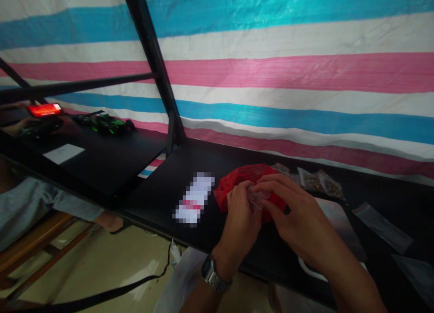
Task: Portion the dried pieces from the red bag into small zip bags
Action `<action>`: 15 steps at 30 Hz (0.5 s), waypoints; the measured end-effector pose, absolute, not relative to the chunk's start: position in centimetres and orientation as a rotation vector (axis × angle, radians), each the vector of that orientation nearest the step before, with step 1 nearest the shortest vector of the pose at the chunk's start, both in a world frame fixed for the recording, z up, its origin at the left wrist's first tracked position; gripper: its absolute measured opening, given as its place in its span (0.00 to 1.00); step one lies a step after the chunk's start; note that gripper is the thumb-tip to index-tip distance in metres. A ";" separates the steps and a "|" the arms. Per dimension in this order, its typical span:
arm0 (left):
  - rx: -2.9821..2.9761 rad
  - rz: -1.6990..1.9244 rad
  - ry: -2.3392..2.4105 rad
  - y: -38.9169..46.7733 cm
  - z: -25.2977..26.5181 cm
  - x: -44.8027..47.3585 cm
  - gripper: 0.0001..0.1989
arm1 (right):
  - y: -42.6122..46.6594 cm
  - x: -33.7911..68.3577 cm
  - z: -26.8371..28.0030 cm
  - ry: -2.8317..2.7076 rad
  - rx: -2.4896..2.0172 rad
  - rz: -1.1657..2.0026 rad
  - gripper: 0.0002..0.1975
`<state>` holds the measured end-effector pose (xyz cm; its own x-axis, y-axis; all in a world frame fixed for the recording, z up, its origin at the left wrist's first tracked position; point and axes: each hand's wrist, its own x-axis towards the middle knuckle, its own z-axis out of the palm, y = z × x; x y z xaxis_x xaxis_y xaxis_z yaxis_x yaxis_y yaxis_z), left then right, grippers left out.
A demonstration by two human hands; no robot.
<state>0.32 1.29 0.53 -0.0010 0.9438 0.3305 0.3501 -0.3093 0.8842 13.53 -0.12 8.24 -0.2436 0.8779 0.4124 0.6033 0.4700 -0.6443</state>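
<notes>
A small clear plastic bag [257, 197] is pinched between my two hands, in front of a crumpled red plastic bag [246, 172]. My left hand [243, 215], with a metal watch on the wrist, curls its fingers around the clear bag's left side. From the right, my right hand [298, 206] closes thumb and fingertips on its other edge. What the clear bag contains is too small to make out. Beneath my right forearm lies a flat device with a silver top [339, 222] and white rim, partly hidden by the arm.
Clear bags of small brownish pieces [310, 180] lie behind my right hand. Flat clear bags [383, 227] are at the right. A blurred-out paper [194, 199] lies on the black table [152, 197]. At left are a green-black toy car [111, 124], a white sheet [64, 154] and another person.
</notes>
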 end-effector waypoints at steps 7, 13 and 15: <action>1.784 1.288 1.312 1.3 0.7 0.0 0.13 | -0.2 15.2 8.4 -1.866 -1.276 0.477 0.19; 1.427 1.521 1.552 2.4 2.6 -2.3 0.07 | 1.5 16.3 6.9 -1.711 -1.371 0.397 0.17; 1.329 1.504 1.714 2.4 3.1 -3.0 0.08 | 2.0 15.2 5.9 -1.813 -1.370 0.406 0.16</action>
